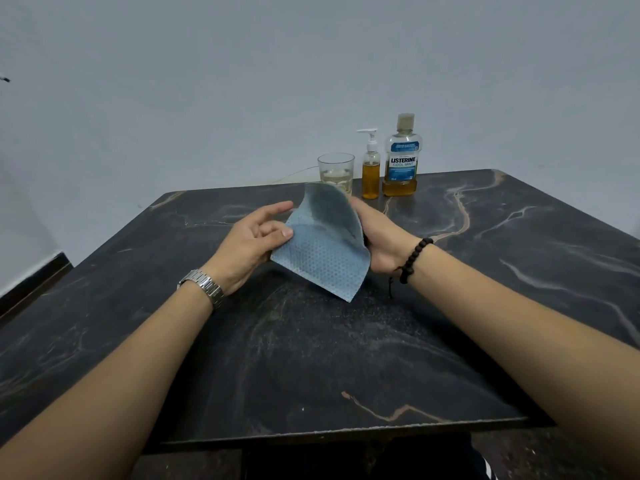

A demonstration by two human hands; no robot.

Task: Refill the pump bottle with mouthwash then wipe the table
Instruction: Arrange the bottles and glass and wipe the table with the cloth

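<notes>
At the centre of the frame both hands held a blue cloth point(325, 244) above the dark table point(485, 258), the left hand point(249, 244) pinching its left edge, the right hand point(381, 237) clamped on its right edge. The pump bottle point(370, 169) stood between a glass point(336, 171) and the mouthwash bottle point(401, 157) at upper centre, on the table's far edge.

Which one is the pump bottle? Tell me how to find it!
Look at the far edge of the dark marble table, where three things stand in a row. The pump bottle is the middle one, between the glass and the mouthwash bottle. Only it has a white pump top.
</notes>
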